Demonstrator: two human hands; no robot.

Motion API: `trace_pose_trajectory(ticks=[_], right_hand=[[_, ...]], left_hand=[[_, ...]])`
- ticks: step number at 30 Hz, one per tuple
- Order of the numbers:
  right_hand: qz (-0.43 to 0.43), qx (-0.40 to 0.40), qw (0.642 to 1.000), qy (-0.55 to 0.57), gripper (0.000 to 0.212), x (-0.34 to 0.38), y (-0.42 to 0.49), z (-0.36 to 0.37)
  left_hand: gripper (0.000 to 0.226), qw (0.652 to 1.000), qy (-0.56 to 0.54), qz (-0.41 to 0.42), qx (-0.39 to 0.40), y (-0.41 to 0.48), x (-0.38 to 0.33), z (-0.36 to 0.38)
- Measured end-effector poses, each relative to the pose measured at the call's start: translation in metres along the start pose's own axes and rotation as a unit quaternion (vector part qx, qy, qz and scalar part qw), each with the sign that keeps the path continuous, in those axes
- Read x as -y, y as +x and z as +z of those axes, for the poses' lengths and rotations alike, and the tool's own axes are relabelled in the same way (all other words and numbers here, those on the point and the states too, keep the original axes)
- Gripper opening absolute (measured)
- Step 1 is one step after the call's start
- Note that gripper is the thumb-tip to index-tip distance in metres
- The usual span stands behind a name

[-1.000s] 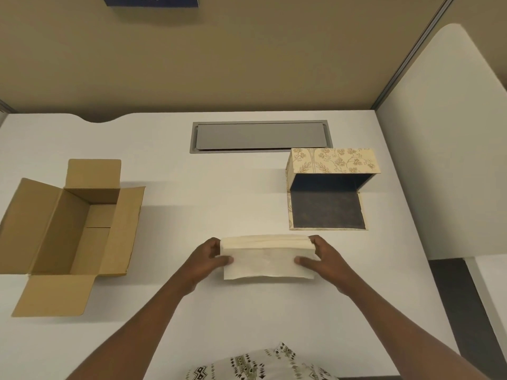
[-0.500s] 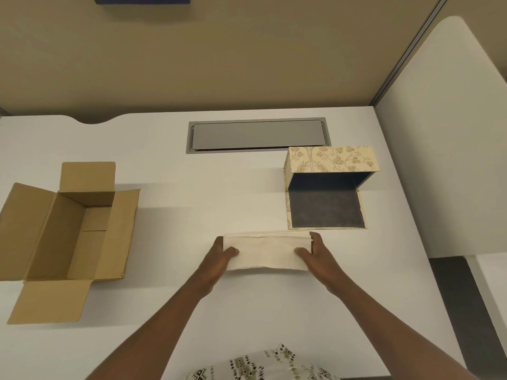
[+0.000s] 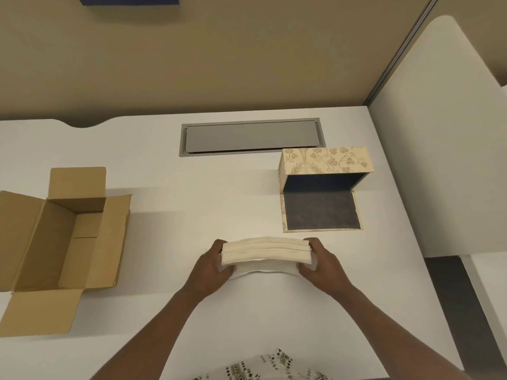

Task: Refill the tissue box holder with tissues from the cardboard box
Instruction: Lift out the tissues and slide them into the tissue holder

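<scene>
A cream stack of tissues [image 3: 266, 250] is held between both hands just above the white table, its long edge facing me and its middle bowed upward. My left hand [image 3: 212, 266] grips its left end and my right hand [image 3: 319, 263] grips its right end. The floral tissue box holder [image 3: 326, 161] lies on its side at the right rear, its dark lined flap [image 3: 321, 212] folded open onto the table toward me. The cardboard box [image 3: 59, 231] stands at the left with its flaps spread and nothing visible inside.
A grey cable hatch [image 3: 251, 139] is set into the table [image 3: 170, 204] behind the holder. A white partition [image 3: 439, 160] walls the table's right side and a tan wall closes the back. A patterned cloth [image 3: 260, 368] shows at the bottom edge.
The tissue stack has been tipped up from lying flat, so its layered edge now faces me and it bows upward. Both hands stayed on its ends.
</scene>
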State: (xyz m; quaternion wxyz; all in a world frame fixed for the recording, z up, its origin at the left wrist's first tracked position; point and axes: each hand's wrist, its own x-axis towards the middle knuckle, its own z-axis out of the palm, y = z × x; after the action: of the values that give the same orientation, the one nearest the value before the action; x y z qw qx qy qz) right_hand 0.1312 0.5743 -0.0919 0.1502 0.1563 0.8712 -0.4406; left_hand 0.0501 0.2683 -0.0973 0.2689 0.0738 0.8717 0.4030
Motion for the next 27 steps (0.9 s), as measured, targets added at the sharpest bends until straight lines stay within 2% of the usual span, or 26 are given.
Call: trace_pose_trajectory(ticks=[2,5,8,12,21,27], right_hand=[[0.032,-0.011,0.997,0.073,0.041,-0.003,0.003,-0.011],[0.105,-0.029,0.971,0.214,0.022,0.001,0.012,-0.032],[0.158,-0.047,0.950,0.264,0.017,-0.004,0.031,-0.057],[0.183,-0.061,0.945,0.265,0.026,-0.013,0.055,-0.095],[0.208,-0.090,0.944,0.239,0.013,-0.030,0.093,-0.139],[0.208,-0.088,0.947,0.227,0.014,-0.037,0.107,-0.139]], left_hand=[[0.036,0.997,-0.069,-0.032,0.021,0.006,-0.007,-0.004],[0.031,0.980,-0.177,-0.081,0.053,0.022,-0.030,-0.004],[0.044,0.966,-0.224,-0.115,0.057,0.048,-0.060,0.006],[0.039,0.959,-0.235,-0.146,0.053,0.084,-0.098,0.024],[0.037,0.963,-0.205,-0.168,0.054,0.148,-0.133,0.063],[0.037,0.960,-0.200,-0.190,0.042,0.165,-0.132,0.070]])
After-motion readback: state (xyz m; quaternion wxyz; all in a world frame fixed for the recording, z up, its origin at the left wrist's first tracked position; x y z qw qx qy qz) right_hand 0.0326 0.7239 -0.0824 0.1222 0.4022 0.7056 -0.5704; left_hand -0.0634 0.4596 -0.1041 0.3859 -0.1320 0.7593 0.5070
